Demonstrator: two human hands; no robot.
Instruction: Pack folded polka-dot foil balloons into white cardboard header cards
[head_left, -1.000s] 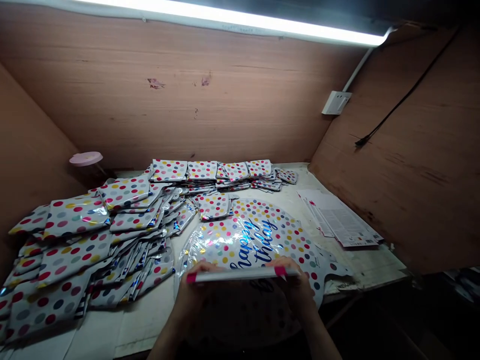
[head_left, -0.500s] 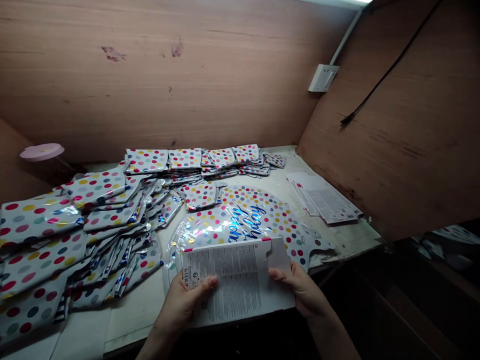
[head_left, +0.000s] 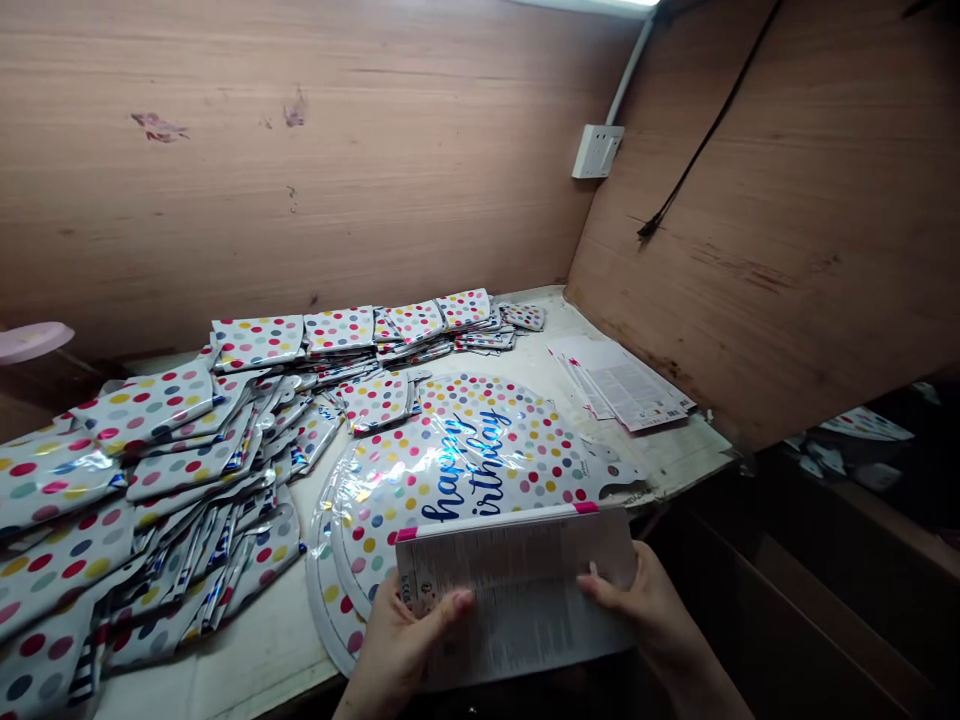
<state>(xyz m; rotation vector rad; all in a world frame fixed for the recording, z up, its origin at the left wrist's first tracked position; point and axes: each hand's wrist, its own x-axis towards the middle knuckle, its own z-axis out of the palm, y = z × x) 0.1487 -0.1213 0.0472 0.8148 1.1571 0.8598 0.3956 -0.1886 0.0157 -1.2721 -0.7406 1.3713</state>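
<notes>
At six o'clock, the half-curled left hand (head_left: 397,640) and right hand (head_left: 646,600) are gripping a printed card pack (head_left: 521,610) by its nine and three o'clock edges, presumably to steady it, while dotted foil sheets (head_left: 469,470) are lying at its twelve o'clock on the table (head_left: 277,655).

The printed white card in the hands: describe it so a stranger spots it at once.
Start at the pale worktop below the wooden back wall. At its near edge, the left hand and right hand hold the printed white card by its sides. Unlike the loose sheets lying on the right, it is held up, with two pink marks along its top edge.
</notes>
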